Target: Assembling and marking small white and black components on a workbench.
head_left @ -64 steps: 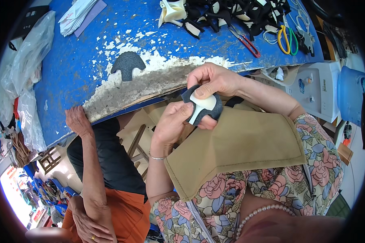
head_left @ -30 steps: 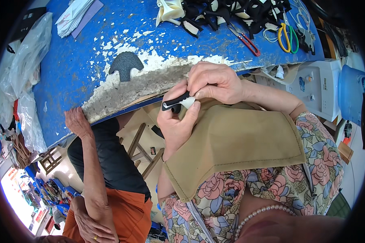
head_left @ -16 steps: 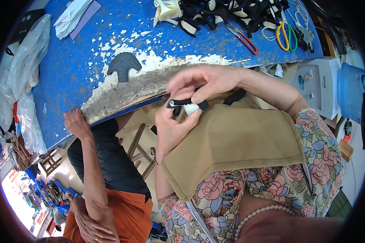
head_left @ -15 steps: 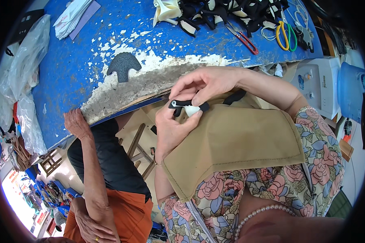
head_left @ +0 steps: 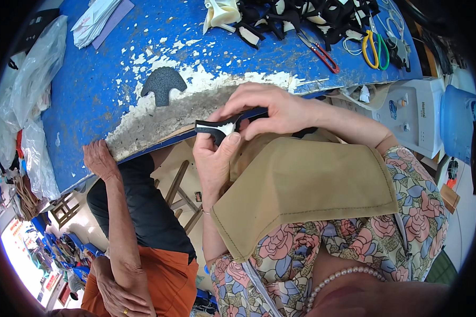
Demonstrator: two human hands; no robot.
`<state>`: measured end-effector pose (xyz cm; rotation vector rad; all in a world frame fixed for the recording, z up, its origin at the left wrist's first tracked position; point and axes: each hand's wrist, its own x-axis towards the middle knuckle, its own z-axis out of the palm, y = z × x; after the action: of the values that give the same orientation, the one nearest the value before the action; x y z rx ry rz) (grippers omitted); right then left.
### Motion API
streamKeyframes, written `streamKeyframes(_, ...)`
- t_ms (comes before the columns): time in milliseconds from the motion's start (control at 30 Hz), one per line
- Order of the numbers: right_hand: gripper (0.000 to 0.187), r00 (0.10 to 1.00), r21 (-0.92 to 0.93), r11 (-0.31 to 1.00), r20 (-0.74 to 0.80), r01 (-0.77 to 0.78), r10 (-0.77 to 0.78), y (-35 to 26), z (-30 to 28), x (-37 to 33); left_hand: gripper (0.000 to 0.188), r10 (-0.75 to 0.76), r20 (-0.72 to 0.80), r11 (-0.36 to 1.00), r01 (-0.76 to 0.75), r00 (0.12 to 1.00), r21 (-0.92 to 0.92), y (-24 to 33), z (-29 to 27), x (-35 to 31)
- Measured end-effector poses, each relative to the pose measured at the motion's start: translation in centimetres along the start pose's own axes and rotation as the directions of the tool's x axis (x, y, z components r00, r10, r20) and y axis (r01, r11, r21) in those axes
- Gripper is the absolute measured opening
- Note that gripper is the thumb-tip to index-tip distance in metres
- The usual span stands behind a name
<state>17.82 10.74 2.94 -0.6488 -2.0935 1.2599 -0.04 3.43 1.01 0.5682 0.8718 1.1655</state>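
Foam-covered white piece sits off the near edge of the blue, paint-worn counter, above a khaki apron. The left hand has its grip clenched round the piece, thumb pressed near the white part. The right hand curls over the right end of the dark foam; its grip is partly hidden, so I cannot tell how firmly it holds.

On the counter, a grey foam cutout lies to the left. Farther off, towards the right, are a heap of black-and-white pieces, a red-handled cutter and yellow-and-green-handled scissors. At left, a co-worker's hand rests on the counter's near edge.
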Motion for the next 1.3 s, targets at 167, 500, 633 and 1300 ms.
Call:
streamKeyframes(167,0.028,0.947,0.566,0.778,0.016,-0.273,0.321,-0.8,0.5,0.7,0.048,-0.039,0.032,0.998,0.037,0.999,0.054,2.3,-1.2,-0.6)
streamKeyframes(500,0.031,0.873,0.765,0.563,-0.003,-0.312,0.488,1.1,1.1,-0.1,0.019,0.425,-0.141,0.905,-0.415,0.894,0.1,-1.3,0.3,1.0)
streamKeyframes(633,0.057,0.881,0.522,0.754,-0.011,-0.399,0.473,-0.6,-0.8,-0.4,0.02,0.436,-0.153,0.871,-0.373,0.887,0.321,-1.0,0.7,0.9)
streamKeyframes(1300,0.035,0.934,0.161,0.956,-0.226,-0.244,0.276,-1.5,1.8,-1.2,0.043,0.66,0.22,0.34,-0.547,0.719,0.765,-2.4,1.5,1.2)
